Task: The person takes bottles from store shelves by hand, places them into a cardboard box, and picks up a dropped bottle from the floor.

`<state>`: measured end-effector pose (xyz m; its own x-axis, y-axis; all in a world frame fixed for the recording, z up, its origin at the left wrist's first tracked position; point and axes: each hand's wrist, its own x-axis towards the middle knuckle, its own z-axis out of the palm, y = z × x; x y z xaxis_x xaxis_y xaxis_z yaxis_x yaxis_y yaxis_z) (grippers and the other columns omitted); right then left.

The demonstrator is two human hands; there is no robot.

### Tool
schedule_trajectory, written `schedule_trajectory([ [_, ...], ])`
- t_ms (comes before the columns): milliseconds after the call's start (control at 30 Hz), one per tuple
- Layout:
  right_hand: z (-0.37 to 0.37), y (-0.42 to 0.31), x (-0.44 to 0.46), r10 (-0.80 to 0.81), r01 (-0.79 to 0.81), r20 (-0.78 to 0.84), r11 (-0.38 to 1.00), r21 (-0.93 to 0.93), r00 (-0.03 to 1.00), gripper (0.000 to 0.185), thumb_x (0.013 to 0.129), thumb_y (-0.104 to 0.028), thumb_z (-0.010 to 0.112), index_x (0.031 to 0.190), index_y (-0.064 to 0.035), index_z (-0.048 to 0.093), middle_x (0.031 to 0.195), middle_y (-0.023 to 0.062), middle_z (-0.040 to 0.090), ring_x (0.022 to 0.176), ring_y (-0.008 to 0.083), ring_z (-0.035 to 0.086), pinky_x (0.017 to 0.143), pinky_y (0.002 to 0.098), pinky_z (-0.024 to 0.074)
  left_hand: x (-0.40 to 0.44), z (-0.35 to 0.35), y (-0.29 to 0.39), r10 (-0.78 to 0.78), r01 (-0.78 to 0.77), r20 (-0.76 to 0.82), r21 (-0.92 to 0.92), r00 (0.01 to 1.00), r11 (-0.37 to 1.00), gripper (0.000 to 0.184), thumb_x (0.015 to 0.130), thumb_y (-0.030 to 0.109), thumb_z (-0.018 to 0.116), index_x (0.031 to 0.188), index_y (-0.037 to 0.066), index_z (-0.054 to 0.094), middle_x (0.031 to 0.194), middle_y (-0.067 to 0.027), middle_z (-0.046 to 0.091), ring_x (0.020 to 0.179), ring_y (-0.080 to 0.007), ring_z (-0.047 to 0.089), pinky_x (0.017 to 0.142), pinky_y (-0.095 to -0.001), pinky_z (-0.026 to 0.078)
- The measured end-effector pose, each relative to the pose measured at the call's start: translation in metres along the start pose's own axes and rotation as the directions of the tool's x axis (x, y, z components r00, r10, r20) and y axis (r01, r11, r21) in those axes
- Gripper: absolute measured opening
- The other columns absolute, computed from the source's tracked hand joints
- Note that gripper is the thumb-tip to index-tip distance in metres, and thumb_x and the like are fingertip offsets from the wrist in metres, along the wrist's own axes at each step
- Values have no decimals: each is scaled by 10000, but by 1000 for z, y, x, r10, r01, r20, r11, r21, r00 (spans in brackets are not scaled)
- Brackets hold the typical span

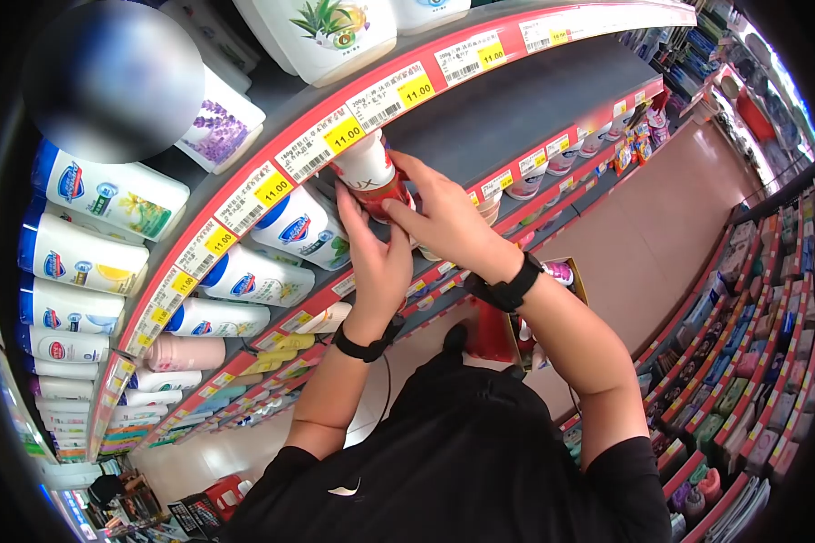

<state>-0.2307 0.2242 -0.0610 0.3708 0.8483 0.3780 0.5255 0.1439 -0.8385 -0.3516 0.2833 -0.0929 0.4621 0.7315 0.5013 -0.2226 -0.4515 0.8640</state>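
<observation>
A white and red bottle (pixel 369 172) with letters "UX" on its label is held between my two hands, just below the price strip of the upper shelf. My left hand (pixel 378 258) is on its lower left side, with the fingers pressed against it. My right hand (pixel 448 222) wraps the right side, its thumb across the red part. Part of the bottle is hidden by the fingers. White bottles with blue caps (pixel 301 226) stand on the shelf just left of my hands.
The upper shelf edge (pixel 312 145) curves over my hands with yellow price tags. More bottles (pixel 113 195) line the shelves at the left. A box with items (pixel 566 276) is on the floor beyond my right wrist. Another stocked shelf (pixel 743 362) runs along the right, across the aisle floor (pixel 629 217).
</observation>
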Motion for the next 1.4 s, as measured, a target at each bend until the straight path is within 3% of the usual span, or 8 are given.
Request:
schedule_trajectory([
  [267,-13,-7,-39,6,8,-82,985,170,997,526,890,-105,729,1387,-48,564,1242,182,655,1059,329,675,902,396,551,-28,4,-11,240,-216,-35,322,970,922,699,907,-54,636,1527,-83,314,1509,-265,400,1360,-405,455,1136,-481,374],
  [500,-52,-3,-115,53,5,-297,981,191,953,546,888,-33,755,1402,-50,572,1310,135,641,1183,266,642,982,365,537,-43,35,30,309,-383,244,369,919,847,690,865,-23,720,1484,-49,414,1428,-234,489,1302,-400,500,1091,-471,418],
  [600,-76,14,-154,164,-103,-281,970,220,946,497,912,-69,773,1364,-20,575,1233,106,632,1118,207,647,924,339,543,-63,57,23,213,-313,357,251,910,916,671,867,34,759,1456,-26,442,1389,-216,527,1239,-363,553,1052,-447,460],
  [700,-96,30,-200,260,-245,-266,966,87,928,525,914,-89,763,1392,-20,557,1309,120,586,1162,229,626,919,350,558,-88,83,10,-232,291,528,-31,817,956,586,915,45,736,1426,-19,455,1326,-161,572,1187,-251,619,1003,-389,516],
  [767,-98,43,-229,326,-334,-248,943,10,913,550,902,-113,762,1402,-27,550,1269,139,609,1178,271,618,922,352,555,-102,92,4,-323,397,626,23,710,918,584,920,48,736,1430,-1,457,1312,-148,585,1195,-241,621,1000,-381,517],
  [1067,-78,74,-335,513,-528,-200,849,-25,835,561,884,-101,749,1417,-86,574,1207,147,670,1105,319,639,941,398,521,-147,107,-17,-352,192,872,302,339,934,529,863,89,817,1347,47,607,1284,-115,625,1190,-232,632,1007,-360,505],
  [1200,-82,79,-337,643,-576,-218,760,300,734,582,878,-10,704,1437,-85,559,1237,157,661,1118,292,631,933,396,512,-154,124,-22,-271,150,866,228,420,962,612,836,157,842,1394,94,599,1250,-113,607,1126,-282,639,932,-361,523],
  [1400,-84,130,-336,498,-473,-448,864,175,743,650,905,47,601,1530,-60,454,1517,175,515,1397,301,522,1122,378,449,-162,173,-67,-178,103,868,147,464,984,649,826,45,777,1438,135,579,1380,-171,512,1219,-353,577,996,-403,499],
])
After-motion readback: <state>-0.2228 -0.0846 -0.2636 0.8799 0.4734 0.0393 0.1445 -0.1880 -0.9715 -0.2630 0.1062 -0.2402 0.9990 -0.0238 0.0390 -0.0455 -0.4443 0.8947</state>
